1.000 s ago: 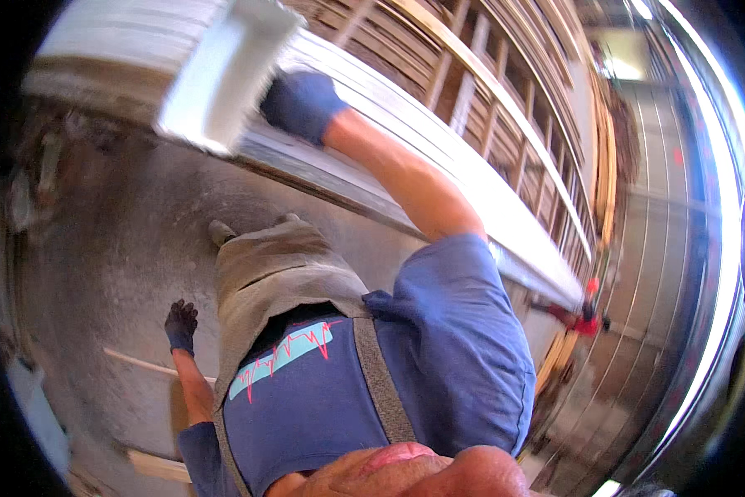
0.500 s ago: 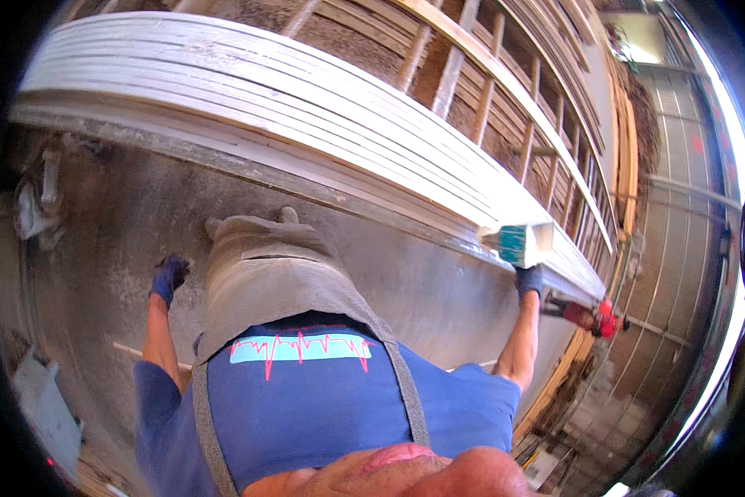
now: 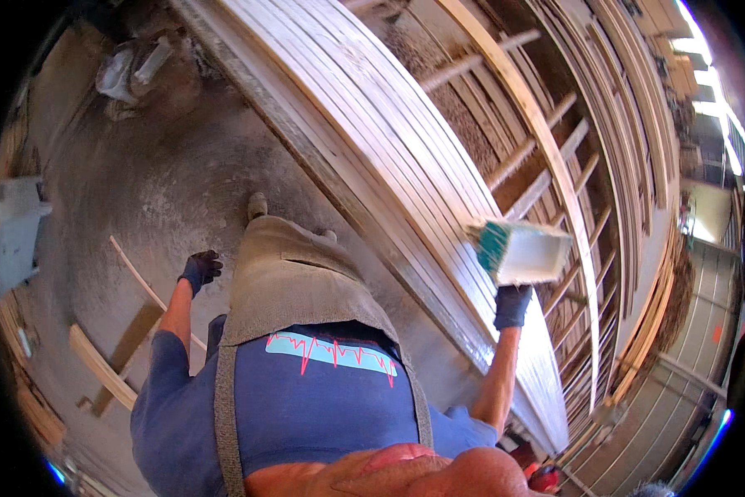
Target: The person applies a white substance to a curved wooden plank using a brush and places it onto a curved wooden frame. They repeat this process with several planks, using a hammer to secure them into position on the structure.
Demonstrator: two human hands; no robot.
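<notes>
My right hand (image 3: 513, 303), in a dark blue glove, is closed on a wide paintbrush (image 3: 531, 253). Its body is white and hollow-looking, with a teal band and a pale, ragged bristle edge. That edge meets or hovers just over a row of long white-coated boards (image 3: 438, 170) lying side by side; actual contact is hard to make out. The brush body hides part of my fingers. Away on the other side of my apron, my left hand (image 3: 201, 270) hangs in a dark glove over the floor, holding nothing, with its fingers loosely bent and apart.
Beyond the white boards, a wooden rack (image 3: 546, 124) with crossbars and more long planks runs alongside. Left of me, a thin stick and a thicker timber (image 3: 99, 364) lie low, near a grey box (image 3: 16, 232). Crumpled pale plastic (image 3: 117, 76) rests on the floor at upper left.
The view has swung, so the boards now slope more steeply down to the right. Against the boards, my right hand and the brush have moved from their near edge across their faces.
</notes>
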